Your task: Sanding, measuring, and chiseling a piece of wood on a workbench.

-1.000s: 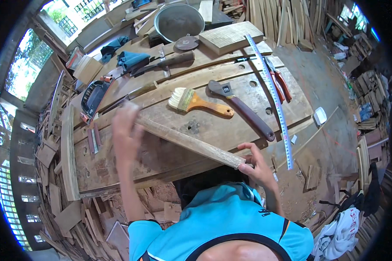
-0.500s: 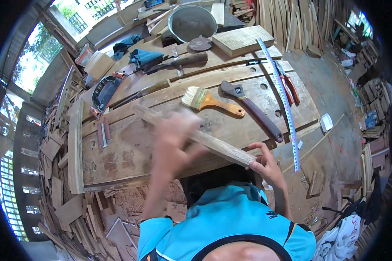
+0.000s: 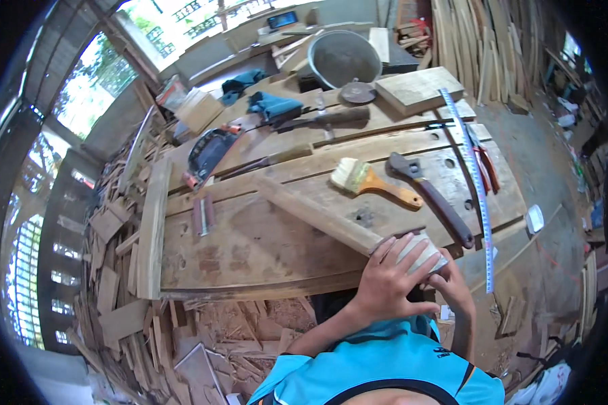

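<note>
A long narrow wooden strip (image 3: 311, 216) lies diagonally over the workbench (image 3: 233, 260), its near end toward me. My left hand (image 3: 392, 287) grips a pale block with a dark, sheet-like edge (image 3: 419, 250) over that near end, fingers pressed on top. My right hand (image 3: 454, 287) is closed round the strip's end, partly hidden behind my left hand and the block. Beyond the strip lie a bristle brush (image 3: 378, 183) with an orange wooden handle and an adjustable wrench (image 3: 436, 202). A white-blue ruler (image 3: 476, 175) and red-handled pliers (image 3: 486, 172) lie to the right.
Farther back are a framed saw (image 3: 209, 155), blue cloths (image 3: 273, 104), a metal disc (image 3: 358, 93), a large metal bowl (image 3: 344, 57) and a wooden block (image 3: 419, 88). Wood scraps (image 3: 121, 310) cover the floor at left; upright boards (image 3: 473, 47) stand at back right.
My left hand has moved right along the strip, with the pale block, to the near end beside my right hand. My view has shifted, so the bench appears farther right.
</note>
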Available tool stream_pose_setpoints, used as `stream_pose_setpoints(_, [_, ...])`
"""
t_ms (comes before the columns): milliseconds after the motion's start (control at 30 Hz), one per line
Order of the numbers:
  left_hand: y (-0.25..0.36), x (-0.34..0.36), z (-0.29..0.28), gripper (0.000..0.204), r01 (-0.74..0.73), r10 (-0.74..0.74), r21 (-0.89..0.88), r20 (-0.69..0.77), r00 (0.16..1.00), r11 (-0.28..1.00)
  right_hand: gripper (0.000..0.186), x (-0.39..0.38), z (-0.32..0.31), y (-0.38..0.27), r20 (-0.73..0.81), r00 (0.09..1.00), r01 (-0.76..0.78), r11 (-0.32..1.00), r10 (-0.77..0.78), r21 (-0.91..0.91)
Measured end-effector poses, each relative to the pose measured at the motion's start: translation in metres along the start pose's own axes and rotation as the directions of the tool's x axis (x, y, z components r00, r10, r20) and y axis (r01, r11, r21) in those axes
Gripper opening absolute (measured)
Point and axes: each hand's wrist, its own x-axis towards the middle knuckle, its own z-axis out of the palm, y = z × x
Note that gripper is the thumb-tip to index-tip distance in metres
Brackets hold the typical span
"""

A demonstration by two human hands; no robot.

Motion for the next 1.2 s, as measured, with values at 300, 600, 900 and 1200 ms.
stream_pose_setpoints(300, [-0.184, -0.015, -0.108, 0.033, 0.326, -0.178, 0.35, -0.393, 0.902, 0.878, 0.052, 0.004, 0.011, -0.013, 0.037, 0.999, -0.007, 0.994, 0.012, -0.109])
stream_pose_setpoints(600, [0.006, 0.005, 0.004, 0.064, 0.053, -0.041, 0.156, -0.079, 0.996, 0.986, 0.051, 0.006, 0.003, 0.0, 0.053, 0.998, 0.039, 0.999, -0.038, -0.024])
stream_pose_setpoints(900, [-0.164, -0.012, -0.096, 0.023, 0.241, -0.09, 0.436, -0.339, 0.937, 0.867, 0.048, 0.01, 0.006, -0.01, 0.091, 0.995, -0.035, 0.985, 0.051, -0.168])
stream_pose_setpoints(1200, [0.006, 0.01, -0.001, 0.061, -0.008, 0.005, 0.033, 0.085, 0.996, 0.999, 0.048, 0.013, -0.008, 0.008, 0.125, 0.991, 0.059, 0.998, -0.056, -0.021])
